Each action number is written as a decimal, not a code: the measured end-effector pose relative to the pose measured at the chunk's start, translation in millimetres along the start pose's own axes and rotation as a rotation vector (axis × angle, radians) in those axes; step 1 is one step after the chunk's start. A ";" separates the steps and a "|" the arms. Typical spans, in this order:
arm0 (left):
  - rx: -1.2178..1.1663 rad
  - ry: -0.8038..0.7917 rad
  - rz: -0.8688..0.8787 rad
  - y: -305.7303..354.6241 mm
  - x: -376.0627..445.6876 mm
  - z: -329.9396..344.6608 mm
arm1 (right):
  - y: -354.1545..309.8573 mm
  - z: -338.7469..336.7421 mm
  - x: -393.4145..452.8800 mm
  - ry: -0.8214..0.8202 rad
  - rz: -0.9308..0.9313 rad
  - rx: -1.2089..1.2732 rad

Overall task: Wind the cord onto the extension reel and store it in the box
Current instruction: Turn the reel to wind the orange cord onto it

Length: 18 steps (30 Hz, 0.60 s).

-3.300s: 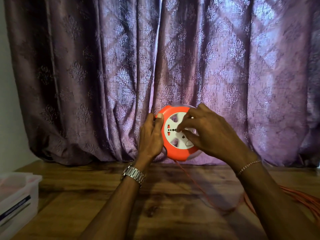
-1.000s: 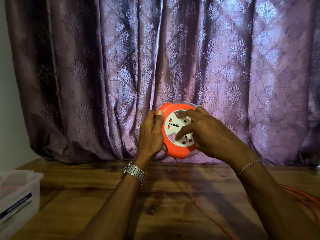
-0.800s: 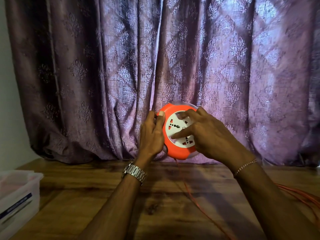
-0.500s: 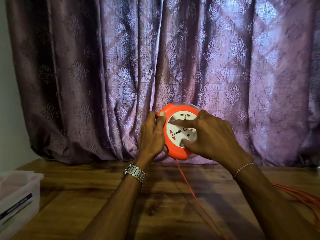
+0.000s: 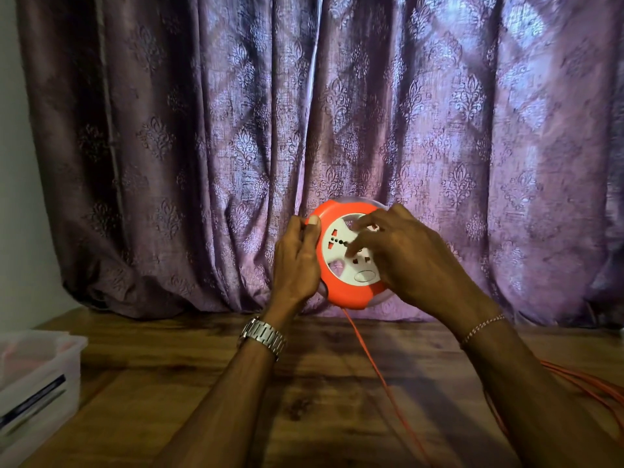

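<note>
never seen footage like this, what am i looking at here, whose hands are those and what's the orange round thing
There is no machine here: a person wears a camera on the head, looking forward and down, so you see that person's own two arms. The left hand grips the edge of an orange extension reel, a round drum with a white socket face, held up in front of a purple curtain. The fingers of the right hand rest on that white face, apparently to turn it. A thin orange cord hangs from the bottom of the reel down to the wooden table, and more loose cord lies at the right edge. A translucent plastic box stands at the left edge. A metal wristwatch sits on the left wrist, a thin bracelet on the right.
</note>
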<state>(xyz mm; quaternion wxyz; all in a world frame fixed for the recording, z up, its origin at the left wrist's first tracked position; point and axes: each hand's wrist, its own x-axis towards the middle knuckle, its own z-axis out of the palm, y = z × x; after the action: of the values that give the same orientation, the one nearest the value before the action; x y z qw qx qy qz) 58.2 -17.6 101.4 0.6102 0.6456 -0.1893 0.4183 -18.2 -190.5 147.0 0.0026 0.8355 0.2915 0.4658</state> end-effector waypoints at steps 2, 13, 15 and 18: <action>-0.006 0.004 -0.001 1.1 -0.1 -0.7 | -0.4 -0.4 0.9 -0.132 -0.016 0.021; 0.019 0.005 0.003 4.7 -1.5 -0.4 | -6.6 2.6 -3.7 -0.082 0.064 -0.142; 0.017 -0.001 0.001 3.4 -1.2 -0.3 | -7.9 3.5 -6.0 -0.046 0.134 -0.111; 0.017 0.001 0.004 2.4 -1.8 0.9 | -9.0 6.8 -6.2 0.043 0.242 -0.082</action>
<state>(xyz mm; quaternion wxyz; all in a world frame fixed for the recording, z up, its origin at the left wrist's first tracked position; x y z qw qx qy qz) 55.7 -19.4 101.7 0.6039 0.6503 -0.1864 0.4215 -19.7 -184.3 135.9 -0.0256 0.8536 0.1690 0.4920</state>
